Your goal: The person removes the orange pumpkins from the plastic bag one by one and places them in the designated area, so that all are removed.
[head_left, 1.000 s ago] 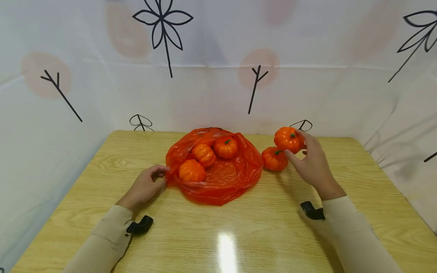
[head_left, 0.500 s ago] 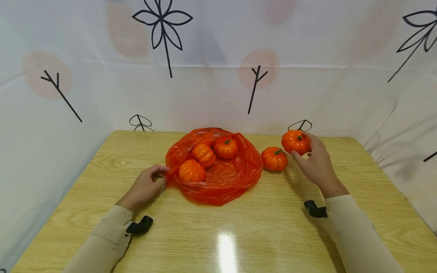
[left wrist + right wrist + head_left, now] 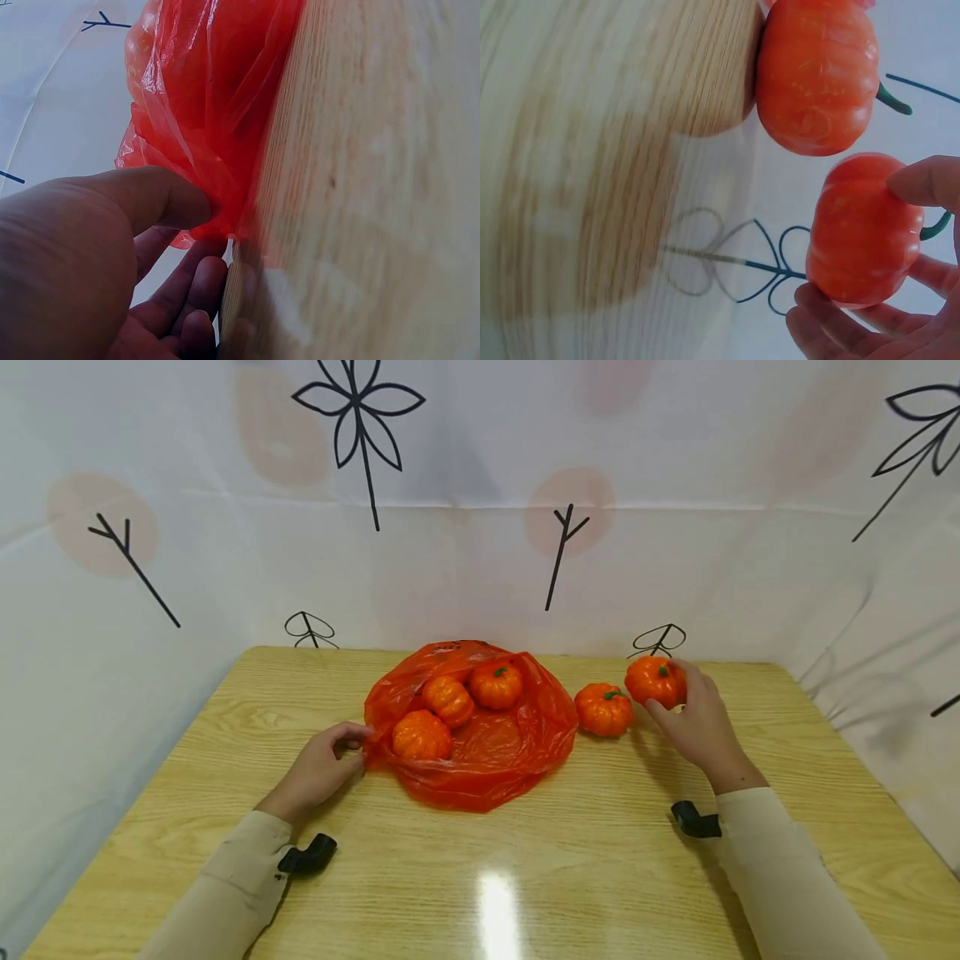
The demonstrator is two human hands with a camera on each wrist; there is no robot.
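My right hand (image 3: 697, 718) grips a small orange pumpkin (image 3: 654, 682) with a green stem, thumb on one side and fingers on the other. In the right wrist view this held pumpkin (image 3: 866, 232) is off the tabletop. A second pumpkin (image 3: 603, 710) stands on the table between my right hand and the red plastic bag (image 3: 480, 789). Several pumpkins, one of them a lumpy one (image 3: 422, 737), lie in the bag's open mouth. At the bag's left edge, my left hand (image 3: 318, 770) pinches the plastic between thumb and fingers, as the left wrist view shows.
The wooden table (image 3: 420, 877) reaches back to a white cloth backdrop (image 3: 465, 568) with plant drawings. Black curved pieces (image 3: 309, 856) sit at both wrists.
My right hand has moved right and slightly down with its pumpkin, away from the pumpkin on the table. My left hand and the bag have stayed put.
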